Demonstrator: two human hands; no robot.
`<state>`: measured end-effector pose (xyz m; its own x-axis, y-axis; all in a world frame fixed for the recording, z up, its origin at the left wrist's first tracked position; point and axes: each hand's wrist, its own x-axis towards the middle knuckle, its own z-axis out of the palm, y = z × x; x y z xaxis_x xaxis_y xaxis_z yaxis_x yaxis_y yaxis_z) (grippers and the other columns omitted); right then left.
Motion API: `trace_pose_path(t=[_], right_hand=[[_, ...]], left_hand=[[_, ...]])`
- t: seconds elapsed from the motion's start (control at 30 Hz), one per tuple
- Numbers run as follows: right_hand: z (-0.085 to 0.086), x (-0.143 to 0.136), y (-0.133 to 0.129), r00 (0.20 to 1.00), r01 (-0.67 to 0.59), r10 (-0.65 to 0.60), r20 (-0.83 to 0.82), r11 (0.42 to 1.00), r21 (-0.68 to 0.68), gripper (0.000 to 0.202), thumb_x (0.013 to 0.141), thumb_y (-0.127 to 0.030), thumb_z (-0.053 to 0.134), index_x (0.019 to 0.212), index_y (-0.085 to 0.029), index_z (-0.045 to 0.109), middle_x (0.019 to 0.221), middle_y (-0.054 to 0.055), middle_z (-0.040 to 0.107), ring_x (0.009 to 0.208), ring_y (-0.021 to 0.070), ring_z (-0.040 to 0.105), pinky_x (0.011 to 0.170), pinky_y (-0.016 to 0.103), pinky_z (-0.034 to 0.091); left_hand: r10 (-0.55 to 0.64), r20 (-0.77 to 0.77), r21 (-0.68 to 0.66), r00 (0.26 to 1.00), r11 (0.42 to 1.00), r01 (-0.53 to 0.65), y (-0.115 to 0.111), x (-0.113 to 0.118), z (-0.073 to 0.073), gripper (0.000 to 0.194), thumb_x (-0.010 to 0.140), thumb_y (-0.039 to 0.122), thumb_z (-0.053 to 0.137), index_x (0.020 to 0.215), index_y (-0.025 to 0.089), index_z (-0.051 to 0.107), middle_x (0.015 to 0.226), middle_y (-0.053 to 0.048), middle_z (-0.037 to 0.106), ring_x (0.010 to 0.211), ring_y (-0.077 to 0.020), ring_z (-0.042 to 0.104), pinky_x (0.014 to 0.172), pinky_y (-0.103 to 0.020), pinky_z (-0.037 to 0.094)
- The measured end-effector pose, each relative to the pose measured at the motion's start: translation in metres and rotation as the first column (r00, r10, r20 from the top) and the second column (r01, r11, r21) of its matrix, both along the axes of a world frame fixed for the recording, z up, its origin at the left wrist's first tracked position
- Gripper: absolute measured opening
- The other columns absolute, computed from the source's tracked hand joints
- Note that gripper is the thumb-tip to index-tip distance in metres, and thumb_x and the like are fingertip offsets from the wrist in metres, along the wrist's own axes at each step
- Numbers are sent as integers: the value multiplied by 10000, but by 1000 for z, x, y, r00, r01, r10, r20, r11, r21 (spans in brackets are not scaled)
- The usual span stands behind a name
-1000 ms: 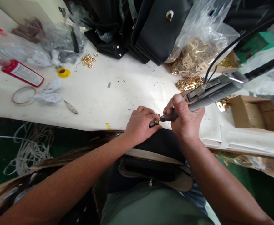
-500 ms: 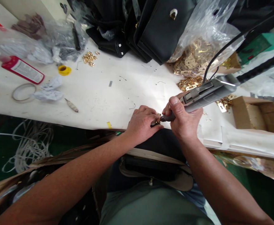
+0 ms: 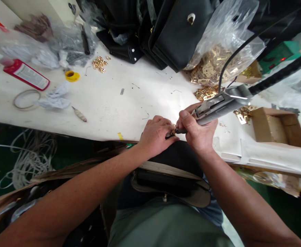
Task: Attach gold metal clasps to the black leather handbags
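My right hand [image 3: 200, 132] is wrapped round a grey electric screwdriver [image 3: 224, 104], whose tip points left and down. That tip meets a small gold metal fitting [image 3: 173, 132] at the edge of a black bag [image 3: 176, 154]. Closed over the same edge, my left hand [image 3: 157, 133] pinches the bag's black material next to the fitting, fingers on top and thumb below. The bag lies over my lap against the table's front edge, its beige-lined flap hanging toward me. My fingers partly hide the fitting.
Gold metal plates in a clear plastic bag [image 3: 214, 63] lie at the back right, near an open cardboard box [image 3: 279, 127]. Black bags [image 3: 181, 34] stand at the back. A red bottle [image 3: 26, 74] and yellow tape roll [image 3: 72, 75] are at left. A black cable [image 3: 225, 63] arches above the screwdriver.
My right hand and the screwdriver have shifted slightly left and down, with the tip closer onto the gold fitting. A red light now shows on the green box. My left hand has stayed in place.
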<state>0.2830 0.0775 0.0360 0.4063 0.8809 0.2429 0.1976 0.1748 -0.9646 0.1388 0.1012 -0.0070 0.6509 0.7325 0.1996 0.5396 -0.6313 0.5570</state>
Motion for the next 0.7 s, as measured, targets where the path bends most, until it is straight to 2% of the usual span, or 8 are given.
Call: trace_pose_path(t=[0.1, 0.27, 0.4, 0.5, 0.7], right_hand=[[2, -2, 0, 1000, 2, -1, 27, 1000, -20, 290, 837, -389, 738, 671, -217, 573, 581, -38, 548, 521, 131, 532, 491, 277, 482], [4, -4, 0, 998, -12, 13, 63, 1000, -26, 262, 798, -289, 692, 609, -220, 524, 567, -40, 548, 496, 120, 514, 476, 266, 466], [4, -3, 1, 997, -48, 50, 59, 999, -22, 277, 784, -258, 669, 575, -226, 490, 543, -40, 535, 483, 113, 497, 464, 255, 450], [3, -3, 1, 997, -72, 72, 27, 997, -12, 272, 801, -280, 683, 610, -230, 495, 546, -44, 541, 478, 113, 495, 465, 256, 448], [-2, 4, 1, 981, -195, 195, -7, 981, 5, 312, 784, -420, 805, 716, -210, 584, 599, -31, 595, 511, 130, 542, 471, 264, 444]], left_hand=[[-3, -23, 22, 1000, 1000, 4, -1, 0, 0, 278, 863, 445, 794, 1043, 245, 722, 1225, -15, 720, 1134, -282, 560, 898, -439, 438], [-6, -43, 14, 999, 1000, 7, -1, 0, 1, 296, 868, 443, 790, 1080, 253, 708, 1102, -3, 758, 1104, -280, 560, 861, -432, 430], [-5, -49, 14, 999, 1000, 6, -1, 0, 2, 241, 861, 429, 797, 1008, 255, 718, 1069, 3, 763, 1099, -277, 563, 854, -433, 431], [-10, -50, 14, 999, 1000, 11, -1, 0, 2, 228, 867, 442, 786, 976, 254, 718, 1083, 4, 764, 1095, -280, 566, 854, -439, 439], [19, -45, 11, 999, 1000, -19, -2, 1, 0, 272, 873, 427, 778, 1078, 261, 715, 1201, -26, 744, 1160, -301, 563, 885, -462, 460]])
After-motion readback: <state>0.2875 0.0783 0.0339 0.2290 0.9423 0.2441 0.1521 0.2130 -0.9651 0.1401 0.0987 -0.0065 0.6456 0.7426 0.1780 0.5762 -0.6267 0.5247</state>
